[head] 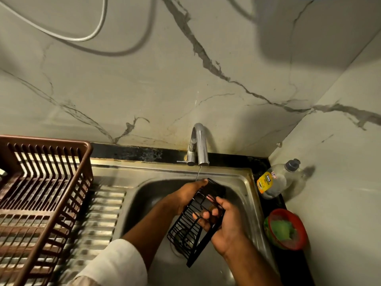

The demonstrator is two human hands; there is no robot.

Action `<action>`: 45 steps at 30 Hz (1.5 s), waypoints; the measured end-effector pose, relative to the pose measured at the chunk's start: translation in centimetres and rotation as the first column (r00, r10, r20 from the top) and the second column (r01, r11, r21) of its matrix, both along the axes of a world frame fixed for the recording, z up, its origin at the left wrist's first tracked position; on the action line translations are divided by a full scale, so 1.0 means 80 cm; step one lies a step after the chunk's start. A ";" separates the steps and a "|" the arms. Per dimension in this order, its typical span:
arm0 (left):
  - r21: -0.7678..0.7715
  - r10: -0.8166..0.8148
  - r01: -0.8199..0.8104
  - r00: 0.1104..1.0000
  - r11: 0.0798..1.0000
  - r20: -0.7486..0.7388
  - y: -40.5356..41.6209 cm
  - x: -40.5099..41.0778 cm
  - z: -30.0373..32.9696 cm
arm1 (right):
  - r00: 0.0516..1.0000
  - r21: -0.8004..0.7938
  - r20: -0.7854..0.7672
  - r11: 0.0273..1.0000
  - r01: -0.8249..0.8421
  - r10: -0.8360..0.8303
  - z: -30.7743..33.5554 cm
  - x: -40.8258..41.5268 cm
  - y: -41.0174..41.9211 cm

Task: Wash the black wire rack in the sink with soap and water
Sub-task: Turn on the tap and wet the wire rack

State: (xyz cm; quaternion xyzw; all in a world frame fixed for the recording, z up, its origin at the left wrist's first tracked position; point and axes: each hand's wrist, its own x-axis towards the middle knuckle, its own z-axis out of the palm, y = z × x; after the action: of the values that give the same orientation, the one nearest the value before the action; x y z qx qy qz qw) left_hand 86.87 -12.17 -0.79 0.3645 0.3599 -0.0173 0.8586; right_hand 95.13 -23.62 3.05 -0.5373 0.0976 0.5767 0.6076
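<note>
The black wire rack (185, 230) is held tilted over the steel sink (245, 182), its far end up under the tap (199, 143). A thin stream of water runs from the tap onto the rack's top edge. My left hand (186, 195) grips the rack's upper left side. My right hand (224, 226) holds its right side, fingers curled through the wires. The sink drain shows dimly behind the rack's lower end.
A brown plastic dish basket (41, 195) stands on the ribbed draining board at the left. A clear soap bottle (276, 179) with a yellow label leans in the right corner. Below it sits a red bowl (288, 228) holding a green scrubber. A marble wall rises behind.
</note>
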 end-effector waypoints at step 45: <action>0.492 0.315 -0.169 0.920 0.854 -0.231 -0.005 -0.058 -0.030 | -0.114 -0.628 0.663 0.467 -0.622 0.740 -0.043 -0.045 -0.075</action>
State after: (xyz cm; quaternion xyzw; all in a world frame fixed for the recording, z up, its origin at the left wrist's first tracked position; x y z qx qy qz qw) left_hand 82.21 -12.57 -3.18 0.5024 0.5244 0.1227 0.6764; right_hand 91.52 -29.61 -0.39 -0.7521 -0.5088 0.3980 0.1308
